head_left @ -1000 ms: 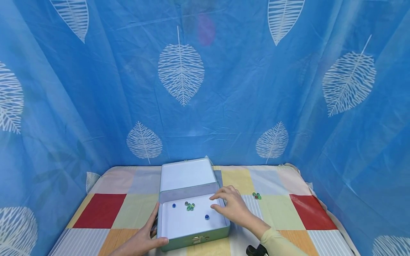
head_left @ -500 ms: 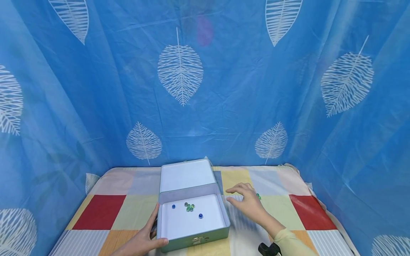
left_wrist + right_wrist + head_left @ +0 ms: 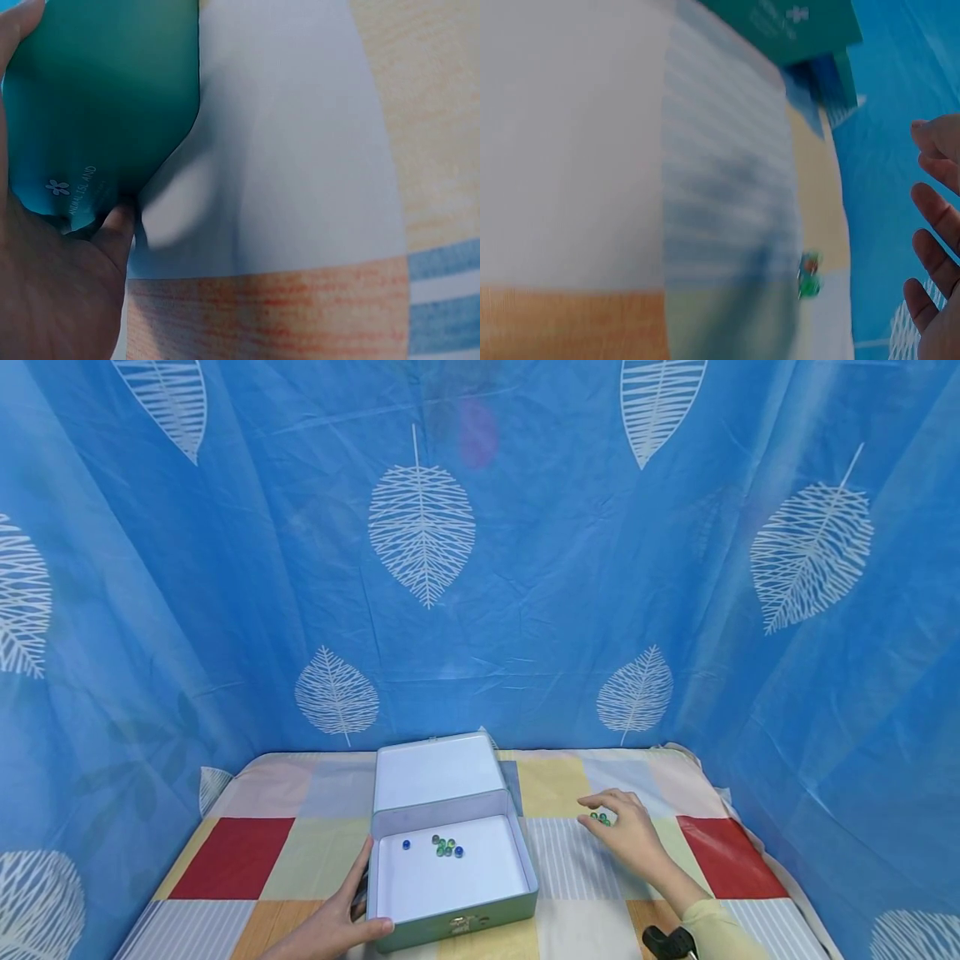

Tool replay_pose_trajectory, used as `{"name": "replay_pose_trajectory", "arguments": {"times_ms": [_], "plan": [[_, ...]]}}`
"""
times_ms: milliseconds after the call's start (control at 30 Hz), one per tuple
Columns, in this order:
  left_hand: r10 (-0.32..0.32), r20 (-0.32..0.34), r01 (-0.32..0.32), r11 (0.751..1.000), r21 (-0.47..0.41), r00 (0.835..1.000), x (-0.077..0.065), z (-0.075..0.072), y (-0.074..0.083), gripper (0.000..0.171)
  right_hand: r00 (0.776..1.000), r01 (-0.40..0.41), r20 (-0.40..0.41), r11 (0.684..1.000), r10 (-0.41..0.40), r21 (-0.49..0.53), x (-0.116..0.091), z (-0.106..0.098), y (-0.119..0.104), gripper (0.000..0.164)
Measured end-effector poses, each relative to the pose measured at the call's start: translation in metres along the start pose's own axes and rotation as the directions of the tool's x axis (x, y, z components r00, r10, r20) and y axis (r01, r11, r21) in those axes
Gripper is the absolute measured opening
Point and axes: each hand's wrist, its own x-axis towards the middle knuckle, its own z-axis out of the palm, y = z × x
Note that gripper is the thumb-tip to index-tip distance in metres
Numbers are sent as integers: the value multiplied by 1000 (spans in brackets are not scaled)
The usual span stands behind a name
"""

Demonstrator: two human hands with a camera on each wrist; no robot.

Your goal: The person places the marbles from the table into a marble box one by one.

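Observation:
A green tin box with a white inside lies with its lid folded back. My left hand holds its front left corner, thumb at the front, fingers along the left side. The left wrist view shows the thumb against the green wall. Inside, a cluster of greenish marbles lies with a blue marble beside it; another blue marble sits farther left. My right hand hovers by several marbles on the cloth, thumb and fingers apart, holding nothing; it partly hides them.
A patchwork tablecloth covers the table. Blue curtains with white leaf prints stand behind and on both sides. A black device is strapped at my right wrist.
My right hand has moved right, from over the box to the marbles on the cloth. The nearer blue marble has rolled left to the greenish cluster. My left hand stays put.

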Motion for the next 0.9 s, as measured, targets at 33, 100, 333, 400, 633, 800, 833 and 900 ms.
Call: {"name": "replay_pose_trajectory", "arguments": {"times_ms": [33, 100, 333, 400, 633, 800, 833, 900], "plan": [[-2, -2, 2, 1000, 3, 1000, 0, 0, 0, 102, 1000, -5, -10, 1000, 5, -7, 0, -2, 4, 25], [-9, -11, 9, 1000, 10, 1000, 1, 0, 0, 102, 1000, -19, -25, 1000, 19, -18, -1, -5, 12, 25], [-19, -13, 20, 1000, 11, 1000, 2, 0, 0, 103, 996, -92, -17, 995, 91, -38, -2, -14, 33, 30], [-22, -10, 22, 1000, 8, 1000, 1, 0, 0, 103, 994, -112, -11, 993, 112, -44, -3, -16, 38, 31], [-24, -14, 24, 1000, -5, 1000, 2, 0, 0, 105, 989, -150, -7, 986, 150, -70, -6, -18, 49, 34], [-28, -18, 27, 1000, -5, 999, 2, 0, 0, 105, 982, -185, 19, 979, 188, -86, -6, -17, 55, 37], [-30, -19, 30, 999, -10, 999, 2, 0, -1, 104, 980, -196, 26, 977, 198, -87, -6, -16, 56, 37], [-34, -14, 34, 999, -16, 999, 3, 0, -1, 103, 976, -210, 37, 974, 214, -90, -6, -15, 58, 39]]}}
